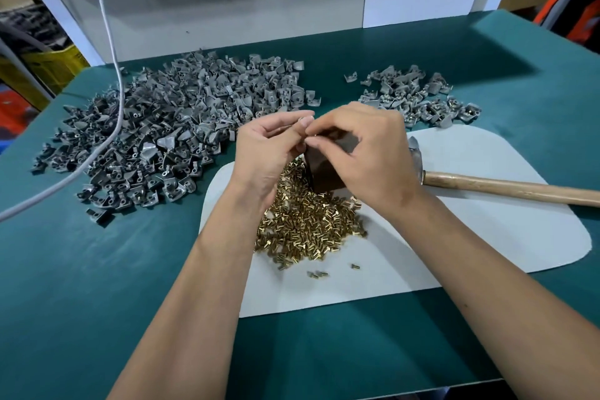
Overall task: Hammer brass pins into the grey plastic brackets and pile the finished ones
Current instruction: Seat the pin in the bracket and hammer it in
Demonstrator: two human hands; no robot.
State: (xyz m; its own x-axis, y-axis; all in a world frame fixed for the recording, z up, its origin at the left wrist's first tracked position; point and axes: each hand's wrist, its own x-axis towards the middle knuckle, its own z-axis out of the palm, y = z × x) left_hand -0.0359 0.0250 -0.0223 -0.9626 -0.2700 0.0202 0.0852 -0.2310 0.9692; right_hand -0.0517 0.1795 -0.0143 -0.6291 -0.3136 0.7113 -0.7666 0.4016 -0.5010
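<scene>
cable (112,52) hangs down at far left and trails across the big bracket heap (168,130), the unpinned stock, which lies left of and beyond the fingers. left hand (264,153) is raised over the work, thumb and forefinger closed on a small part at their tips; it is too hidden to say whether this is a bracket, a pin, or both. below the fingers lies the pin heap (306,224) on the white mat (470,230), with a few stray pins toward the wrists. right hand (363,156) meets the left fingertip to fingertip, its thumb and forefinger pinched at the same spot, over the dark block (324,175) that stands just under the fingers, apparently the anvil. judged step: seating a pin in a bracket by hand, before any blow. the next move would call for the bracket to be set steady on the block, pin upright, and for the right hand to let go and reach the hammer (506,187), which lies right of the fingers with its head near the right knuckles. beyond and right of the fingers sits the smaller finished pile (418,97), brass showing in it. likely snags: loose pins crowd the foot of the block, and the cable lies over the stock.
</scene>
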